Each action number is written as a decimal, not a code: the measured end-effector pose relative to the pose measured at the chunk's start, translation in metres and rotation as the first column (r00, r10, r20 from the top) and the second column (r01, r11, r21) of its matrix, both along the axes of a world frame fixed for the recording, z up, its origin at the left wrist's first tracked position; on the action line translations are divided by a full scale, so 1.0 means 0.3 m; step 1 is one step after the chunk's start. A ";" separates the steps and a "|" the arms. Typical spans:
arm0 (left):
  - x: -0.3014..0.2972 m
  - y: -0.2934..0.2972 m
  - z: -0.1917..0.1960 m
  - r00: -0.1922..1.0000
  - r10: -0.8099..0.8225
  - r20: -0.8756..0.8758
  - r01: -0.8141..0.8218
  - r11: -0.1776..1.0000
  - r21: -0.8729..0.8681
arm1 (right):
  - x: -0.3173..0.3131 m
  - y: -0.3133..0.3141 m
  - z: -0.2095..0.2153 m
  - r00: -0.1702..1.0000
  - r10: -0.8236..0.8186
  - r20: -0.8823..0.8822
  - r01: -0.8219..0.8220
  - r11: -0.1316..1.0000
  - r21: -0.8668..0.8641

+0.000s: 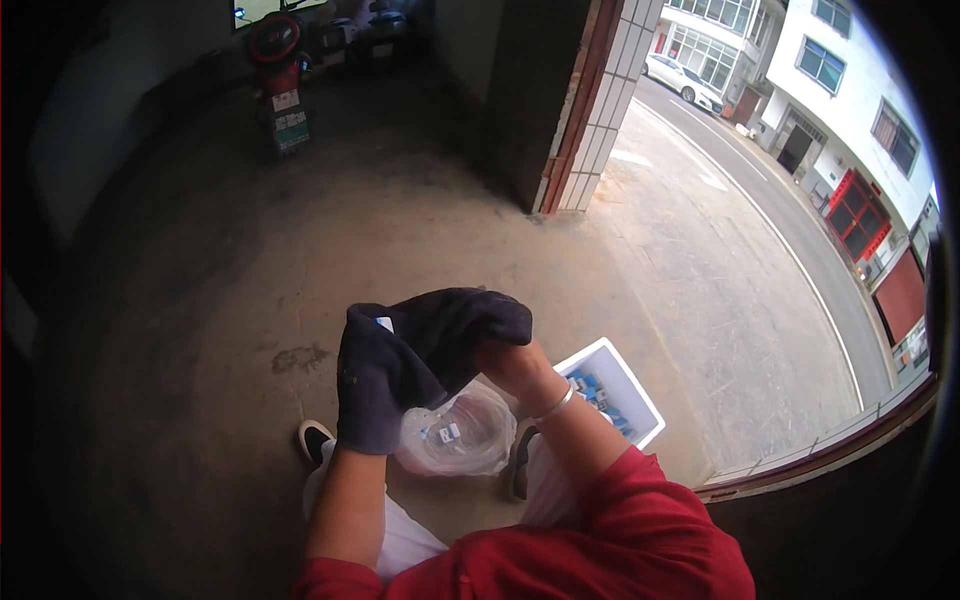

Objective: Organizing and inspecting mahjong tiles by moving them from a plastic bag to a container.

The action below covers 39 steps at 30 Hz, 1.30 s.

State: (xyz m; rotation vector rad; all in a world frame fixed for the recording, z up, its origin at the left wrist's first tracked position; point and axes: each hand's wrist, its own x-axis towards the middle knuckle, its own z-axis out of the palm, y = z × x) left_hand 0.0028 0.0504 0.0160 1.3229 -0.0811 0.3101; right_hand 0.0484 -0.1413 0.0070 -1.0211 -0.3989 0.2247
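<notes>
A dark grey-blue cloth [450, 320] hangs between my hands in front of me, bunched and folded. It covers my left hand completely, so only the left forearm [350, 495] shows below it. My right hand [510, 368] is closed on the cloth's right end, its fingertips hidden in the folds. A small white and blue piece [385, 324] peeks out of the cloth near its upper left. Under my hands, a clear plastic bag [480, 455] stands on the floor with a few small white and blue pieces [449, 432] inside.
Right of the bag, a white foam box [647, 408] holds several blue and white pieces [597, 398]. My shoes flank the bag. A red scooter [285, 85] stands at the back left. A tiled pillar [598, 125] borders the doorway, with a street and white car [683, 80] outside.
</notes>
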 end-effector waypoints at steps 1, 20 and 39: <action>0.006 0.008 -0.016 0.979 0.109 0.173 -0.196 0.741 0.642 | 0.027 -0.009 -0.027 0.958 0.017 0.286 0.028 0.988 -0.152; -0.026 -0.072 -0.107 0.979 -0.009 0.205 -0.127 0.760 0.637 | -0.052 -0.003 0.044 0.792 0.123 0.598 0.194 0.878 -0.437; 0.000 -0.012 -0.188 0.971 -0.123 0.203 -0.072 0.662 0.746 | -0.079 0.044 0.033 0.678 0.126 0.724 0.329 0.829 -0.452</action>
